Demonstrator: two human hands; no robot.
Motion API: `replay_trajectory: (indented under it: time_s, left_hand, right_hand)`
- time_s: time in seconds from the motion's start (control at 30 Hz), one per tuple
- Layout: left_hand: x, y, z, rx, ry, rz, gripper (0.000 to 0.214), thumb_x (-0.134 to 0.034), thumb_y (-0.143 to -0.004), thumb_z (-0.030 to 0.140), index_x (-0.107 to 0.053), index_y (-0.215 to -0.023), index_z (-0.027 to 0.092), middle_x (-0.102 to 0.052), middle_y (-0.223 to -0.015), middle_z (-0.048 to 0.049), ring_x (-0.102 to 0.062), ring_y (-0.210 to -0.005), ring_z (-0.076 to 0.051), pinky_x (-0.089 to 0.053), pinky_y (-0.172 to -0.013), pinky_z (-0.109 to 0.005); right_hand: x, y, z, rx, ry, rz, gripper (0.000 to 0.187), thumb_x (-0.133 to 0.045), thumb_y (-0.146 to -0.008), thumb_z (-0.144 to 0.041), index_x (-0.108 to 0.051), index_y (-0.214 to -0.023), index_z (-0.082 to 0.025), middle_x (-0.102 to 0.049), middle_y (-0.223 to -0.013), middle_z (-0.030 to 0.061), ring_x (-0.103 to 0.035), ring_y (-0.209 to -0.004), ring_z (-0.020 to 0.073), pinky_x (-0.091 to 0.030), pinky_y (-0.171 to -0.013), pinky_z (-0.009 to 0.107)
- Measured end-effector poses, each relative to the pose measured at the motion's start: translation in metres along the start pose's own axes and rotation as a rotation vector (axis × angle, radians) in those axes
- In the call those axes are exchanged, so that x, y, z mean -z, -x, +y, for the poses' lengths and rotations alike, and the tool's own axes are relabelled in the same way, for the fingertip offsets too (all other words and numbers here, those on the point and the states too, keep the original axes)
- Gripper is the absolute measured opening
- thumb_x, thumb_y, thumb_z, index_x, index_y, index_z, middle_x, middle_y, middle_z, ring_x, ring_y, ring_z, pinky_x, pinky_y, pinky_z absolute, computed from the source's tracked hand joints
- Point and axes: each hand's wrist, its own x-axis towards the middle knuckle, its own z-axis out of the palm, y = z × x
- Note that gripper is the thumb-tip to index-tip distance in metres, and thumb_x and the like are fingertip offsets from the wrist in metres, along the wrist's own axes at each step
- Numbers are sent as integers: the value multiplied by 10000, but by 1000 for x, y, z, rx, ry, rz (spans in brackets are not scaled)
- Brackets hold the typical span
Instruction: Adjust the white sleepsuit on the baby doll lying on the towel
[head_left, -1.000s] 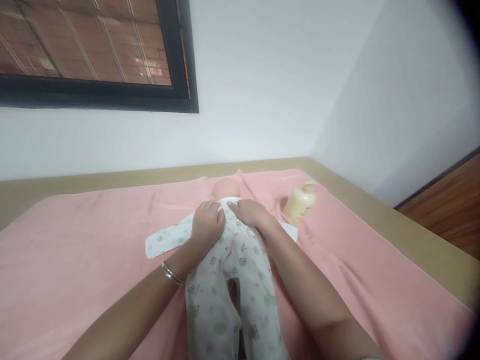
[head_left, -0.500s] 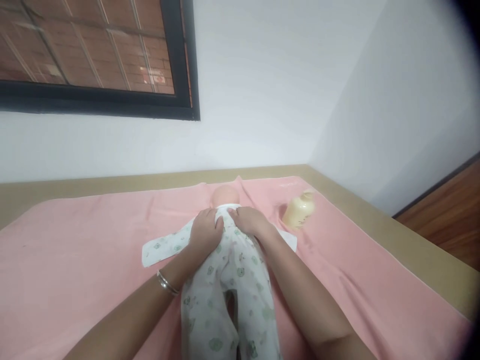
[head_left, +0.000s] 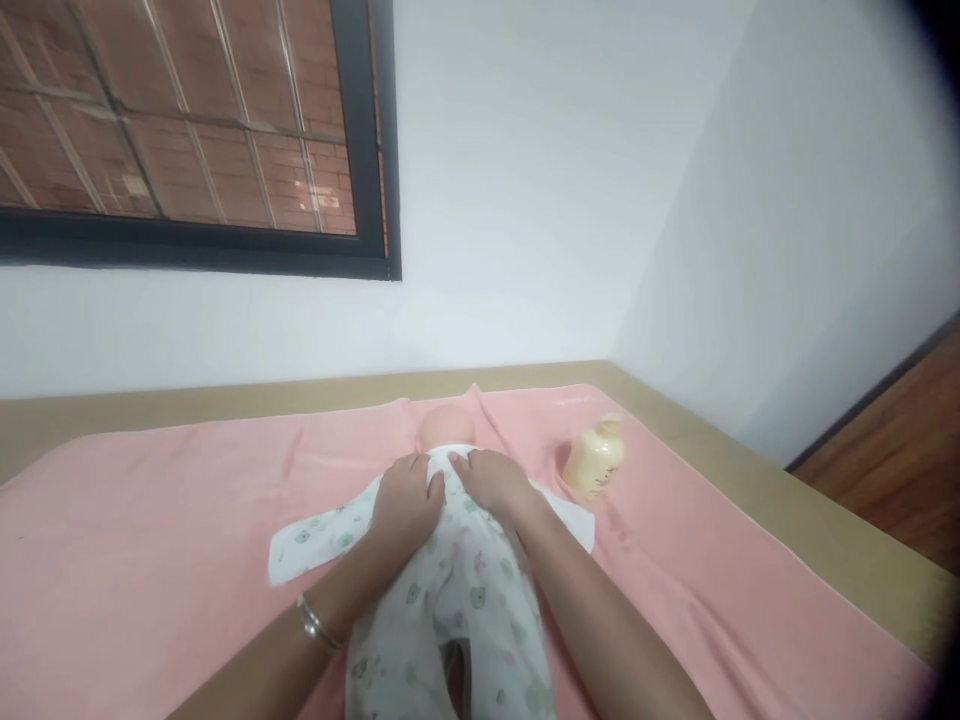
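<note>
A baby doll (head_left: 448,428) lies lengthwise in front of me on a pink sheet, its bald head at the far end. It wears a white sleepsuit (head_left: 480,575) with small green prints, its sleeves spread to both sides. My left hand (head_left: 407,505) rests on the left shoulder area, fingers laid over the cloth and thumb apart. Opposite it, my right hand (head_left: 495,482) lies on the right shoulder area, thumb pointing toward the neckline. Both hands touch the sleepsuit just below the head. The doll's face cannot be made out, and the leg ends fall outside the view.
To the right of the doll, a pale yellow bottle (head_left: 595,462) stands tilted on the pink sheet (head_left: 165,520). A tan border (head_left: 697,440) runs around the sheet. Behind are a white wall (head_left: 510,200) and a dark-framed window (head_left: 367,140); brown wood (head_left: 892,440) shows at right.
The scene sits lower in the picture, as my head view has tilted up slightly. Both hands keep about the same place on the doll's shoulders.
</note>
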Motion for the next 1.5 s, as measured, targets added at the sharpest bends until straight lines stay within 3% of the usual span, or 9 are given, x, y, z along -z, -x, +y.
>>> replay_trajectory:
  time_s: [0.1,0.17,0.33,0.5,1.5]
  left_hand:
    - [2,-5,-5,104,106,-140,300,-348,-885,374,-562,-834,170,-611,-828,-85,-557,-821,-230,-414,-730,-347]
    - [2,-6,-6,135,136,-162,329,-342,-886,403,-565,-826,169,-613,-828,-87,-563,-822,-229,-413,-723,-341]
    - [0,-5,-3,191,135,-124,346,-349,-876,413,-588,-875,162,-620,-843,-91,-569,-835,-231,-412,-731,-346]
    - [-1,-4,-3,194,154,-104,320,-375,-861,386,-593,-925,161,-627,-899,-94,-566,-887,-242,-412,-785,-371]
    - [-3,-3,-4,217,168,-117,337,-370,-862,381,-591,-984,158,-619,-931,-89,-544,-921,-239,-389,-828,-369]
  right_hand:
    - [-3,11,-9,113,106,124,547,-206,-929,-491,-639,-1011,-166,-657,-952,142,-603,-900,247,-431,-759,346]
    - [-5,13,-13,159,135,153,512,-237,-927,-479,-641,-1003,-173,-657,-939,137,-598,-916,244,-425,-778,343]
    - [-8,-5,-2,-40,-22,22,726,-91,-900,-599,-646,-1001,-141,-663,-973,147,-615,-897,261,-441,-747,362]
    - [-13,-14,7,-43,-85,13,803,-60,-863,-663,-652,-1014,-142,-659,-1005,158,-609,-928,275,-437,-763,381]
    - [-20,-16,6,-65,-78,39,798,-67,-855,-665,-648,-1014,-141,-654,-996,156,-595,-913,288,-418,-750,387]
